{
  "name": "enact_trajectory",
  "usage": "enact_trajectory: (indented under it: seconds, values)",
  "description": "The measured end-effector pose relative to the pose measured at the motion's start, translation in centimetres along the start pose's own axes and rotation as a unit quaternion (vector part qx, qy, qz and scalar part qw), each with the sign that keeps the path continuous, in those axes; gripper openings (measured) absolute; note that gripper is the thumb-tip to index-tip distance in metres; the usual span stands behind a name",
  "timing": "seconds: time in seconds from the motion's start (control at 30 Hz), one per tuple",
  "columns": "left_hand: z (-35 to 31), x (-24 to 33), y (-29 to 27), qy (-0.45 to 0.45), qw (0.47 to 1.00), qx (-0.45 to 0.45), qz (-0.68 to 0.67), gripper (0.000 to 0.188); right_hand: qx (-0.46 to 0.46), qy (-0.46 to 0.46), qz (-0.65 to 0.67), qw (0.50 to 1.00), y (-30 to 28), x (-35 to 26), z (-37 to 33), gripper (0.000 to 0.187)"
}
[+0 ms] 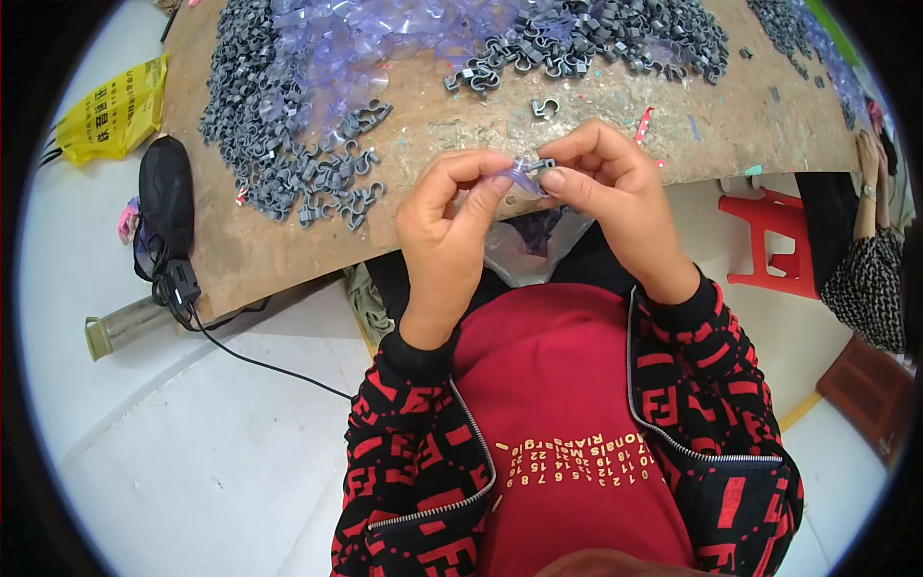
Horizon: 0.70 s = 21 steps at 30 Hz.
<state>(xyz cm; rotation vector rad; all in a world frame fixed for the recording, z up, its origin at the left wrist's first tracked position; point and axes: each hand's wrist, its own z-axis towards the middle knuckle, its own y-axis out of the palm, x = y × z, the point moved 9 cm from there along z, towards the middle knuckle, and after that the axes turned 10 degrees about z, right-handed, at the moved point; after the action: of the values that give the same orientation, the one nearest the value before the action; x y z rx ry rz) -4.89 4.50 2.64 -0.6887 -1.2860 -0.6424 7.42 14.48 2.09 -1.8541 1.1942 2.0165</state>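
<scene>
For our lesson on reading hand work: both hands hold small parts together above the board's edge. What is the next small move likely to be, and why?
Probably a short push: the right hand presses its grey clip onto the clear suction cup pinched by the left hand. The two parts already meet at the fingertips, and whether they have locked cannot be seen. Loose clips and cups lie unjoined on the board.

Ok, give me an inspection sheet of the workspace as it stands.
Surface: worn brown board, scuffed.
Job's things: clear suction cup and grey clip, pinched between both hands.
Clutter: grey clip piles, clear cups, one loose clip.
Grippers: left hand and right hand both gripping the parts.
Cables: black cable on the floor from a black adapter.
Surroundings: yellow bag, red stool, another person's arm.
</scene>
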Motion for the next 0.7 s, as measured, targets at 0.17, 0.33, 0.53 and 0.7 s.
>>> enact_trajectory:
  seconds: [0.17, 0.33, 0.53, 0.7]
  values:
    - [-0.4, 5.1, 0.6, 0.278, 0.929, -0.013, 0.243, 0.021, -0.037, 0.152, 0.160, 0.975, -0.8, 3.3, 0.0, 0.017]
    - [-1.1, 6.2, 1.9, 0.338, 0.889, -0.069, 0.302, 0.014, -0.080, 0.213, 0.285, 0.931, -0.6, 4.7, -0.4, 0.015]
    - [-0.4, 1.2, 0.8, 0.026, 0.996, -0.049, -0.068, 0.020, -0.039, 0.025, 0.066, 0.997, 0.0, -0.6, 0.1, 0.012]
    - [-1.3, 0.0, 2.3, -0.133, 0.933, -0.092, -0.321, 0.034, -0.097, -0.165, -0.194, 0.962, 1.0, -3.3, -0.4, 0.016]
